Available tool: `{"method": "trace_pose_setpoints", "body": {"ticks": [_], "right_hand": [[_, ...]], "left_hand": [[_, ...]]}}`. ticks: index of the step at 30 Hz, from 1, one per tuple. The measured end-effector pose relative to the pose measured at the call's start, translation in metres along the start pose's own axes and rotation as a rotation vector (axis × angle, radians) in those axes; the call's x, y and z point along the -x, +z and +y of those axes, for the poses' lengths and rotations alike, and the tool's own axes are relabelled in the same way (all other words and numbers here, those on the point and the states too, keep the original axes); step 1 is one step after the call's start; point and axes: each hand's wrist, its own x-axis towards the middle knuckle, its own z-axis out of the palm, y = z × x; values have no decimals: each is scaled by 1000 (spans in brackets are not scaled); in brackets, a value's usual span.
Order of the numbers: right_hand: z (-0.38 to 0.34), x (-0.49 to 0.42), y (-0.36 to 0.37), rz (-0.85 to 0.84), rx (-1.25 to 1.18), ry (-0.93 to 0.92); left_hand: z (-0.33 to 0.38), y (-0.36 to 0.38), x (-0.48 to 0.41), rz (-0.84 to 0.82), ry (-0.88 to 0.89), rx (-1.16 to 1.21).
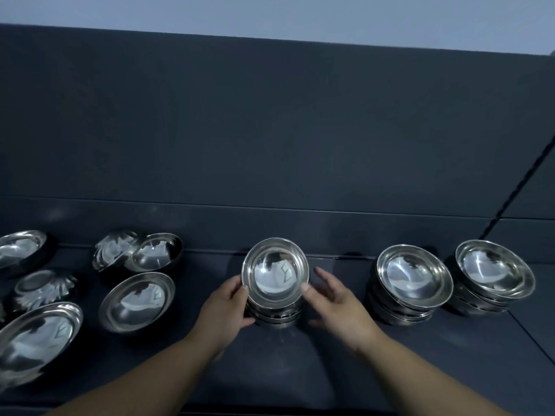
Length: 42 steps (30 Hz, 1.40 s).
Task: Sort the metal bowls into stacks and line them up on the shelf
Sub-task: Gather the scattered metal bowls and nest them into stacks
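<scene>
A stack of small metal bowls (274,273) stands in the middle of the dark shelf (330,370). My left hand (228,307) grips the stack's left side, thumb on the top bowl's rim. On the stack's right, my right hand (336,301) has its thumb tip at the rim and its fingers spread loosely. Two more stacks stand to the right: one (413,277) close by, another (494,271) farther right. Loose bowls lie at the left, among them a wide upright bowl (138,300) and a tilted bowl (156,252).
Further loose bowls lie at the far left: an overturned ribbed bowl (45,288), another ribbed bowl (115,247), a large shallow bowl (36,340) and one at the edge (21,247). A dark back wall (270,145) rises behind the shelf.
</scene>
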Motion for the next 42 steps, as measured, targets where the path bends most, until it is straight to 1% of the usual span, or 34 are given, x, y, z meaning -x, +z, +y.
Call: {"method": "trace_pose_setpoints", "body": {"ticks": [3, 8, 11, 16, 18, 20, 22, 24, 27, 32, 36, 40, 42], "right_hand": [[15, 0, -10, -69, -9, -76], [16, -12, -22, -37, 61, -152], [12, -22, -27, -63, 48, -134], [14, -32, -29, -135, 54, -85], [15, -29, -28, -110, 88, -57], [23, -27, -29, -31, 182, 1], [34, -27, -28, 2, 264, 57], [42, -28, -23, -13, 286, 116], [45, -26, -9, -62, 289, 135], [43, -22, 27, -165, 268, 81], [26, -19, 66, -240, 286, -16], [10, -16, 109, -230, 299, -83], [5, -16, 131, -200, 311, -99]], "left_hand": [[1, 13, -1, -2, 4, -3], [6, 35, -11, -3, -41, 57], [10, 43, -17, -14, -33, 129], [14, 47, -20, -1, -10, 165], [10, 45, -18, 16, -24, 155], [4, 43, -12, 34, -22, 61], [-4, 36, -5, 76, 29, -159], [-10, 25, 4, 114, 61, -414], [-15, 5, 21, 183, 109, -608], [-13, -33, 45, 242, 241, -745], [-5, -70, 56, 320, 326, -768], [3, -115, 57, 434, 442, -778], [5, -145, 56, 481, 438, -802]]}}
